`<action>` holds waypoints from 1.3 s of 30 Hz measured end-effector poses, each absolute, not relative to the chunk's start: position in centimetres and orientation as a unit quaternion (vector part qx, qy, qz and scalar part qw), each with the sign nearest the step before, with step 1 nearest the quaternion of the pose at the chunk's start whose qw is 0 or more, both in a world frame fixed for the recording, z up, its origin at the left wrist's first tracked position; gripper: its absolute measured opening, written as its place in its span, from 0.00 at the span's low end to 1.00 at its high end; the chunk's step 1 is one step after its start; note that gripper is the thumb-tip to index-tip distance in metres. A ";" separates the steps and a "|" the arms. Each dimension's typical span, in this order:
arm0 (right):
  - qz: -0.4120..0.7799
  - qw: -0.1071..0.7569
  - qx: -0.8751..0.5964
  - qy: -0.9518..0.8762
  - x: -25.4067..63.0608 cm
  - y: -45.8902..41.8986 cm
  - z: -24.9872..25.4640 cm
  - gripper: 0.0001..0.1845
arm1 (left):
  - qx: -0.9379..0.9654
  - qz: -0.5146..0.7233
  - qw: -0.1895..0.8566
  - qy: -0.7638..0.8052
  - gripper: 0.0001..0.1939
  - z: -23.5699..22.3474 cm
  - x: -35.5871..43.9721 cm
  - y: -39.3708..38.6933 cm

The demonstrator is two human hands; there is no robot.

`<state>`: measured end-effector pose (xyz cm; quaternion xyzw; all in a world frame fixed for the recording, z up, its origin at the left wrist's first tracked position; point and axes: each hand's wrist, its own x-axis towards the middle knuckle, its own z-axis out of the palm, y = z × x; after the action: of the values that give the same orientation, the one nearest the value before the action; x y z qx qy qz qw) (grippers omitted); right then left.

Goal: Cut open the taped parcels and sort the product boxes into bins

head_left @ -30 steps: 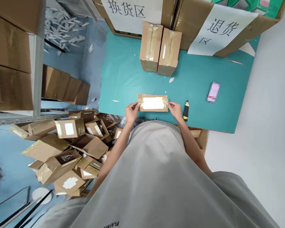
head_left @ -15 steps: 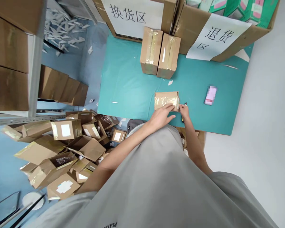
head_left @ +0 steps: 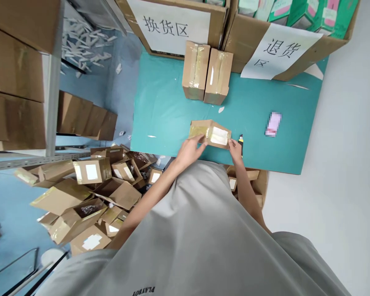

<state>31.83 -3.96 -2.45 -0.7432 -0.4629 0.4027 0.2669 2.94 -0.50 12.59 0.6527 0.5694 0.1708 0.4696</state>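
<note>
A small cardboard box (head_left: 215,127) with clear tape and a white label (head_left: 219,135) is tilted near the front edge of the green table. Across its front left side my left hand (head_left: 189,150) holds it, thumb and fingers against the cardboard. My right hand (head_left: 235,150) pinches the right end by the label; whether it grips the box edge or a bit of tape is too small to tell. Just right of that hand lies a black and yellow utility knife (head_left: 241,146).
Two taped cartons (head_left: 196,70) stand at the back of the table (head_left: 160,107). Behind them are large boxes with paper signs (head_left: 172,26), one filled with green packages (head_left: 306,14). A blurred pink item (head_left: 273,124) lies right. Opened cartons (head_left: 89,205) are heaped at floor left.
The box was first held flat by both ends, label up, then turned to show a taped face. Now its label shows again, tilted, and my left hand has shifted left.
</note>
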 end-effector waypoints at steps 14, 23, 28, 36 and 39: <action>0.265 0.178 -0.803 -0.503 18.5 -2.8 6.0 0.24 | 0.484 0.197 0.525 0.671 0.21 1.1 -10.0 2.9; 0.207 0.104 -0.732 -0.641 4.9 -1.6 12.5 0.23 | 0.401 0.204 0.584 0.675 0.15 -3.0 -16.1 4.1; 0.214 0.020 -0.663 -0.717 -2.6 -0.6 13.2 0.16 | 0.379 0.183 0.604 0.677 0.14 -4.3 -17.4 4.5; 0.206 0.001 -0.656 -0.726 -4.4 -0.7 13.2 0.15 | 0.365 0.169 0.624 0.670 0.14 -4.6 -18.7 4.1; 0.199 0.023 -0.692 -0.693 -2.7 -1.0 13.3 0.16 | 0.366 0.170 0.628 0.665 0.15 -4.4 -19.0 3.7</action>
<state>-2.73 -1.04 13.33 -0.6920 -0.6935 0.1995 0.0229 -18.96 3.72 -4.45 0.3661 0.6652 0.1700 0.6281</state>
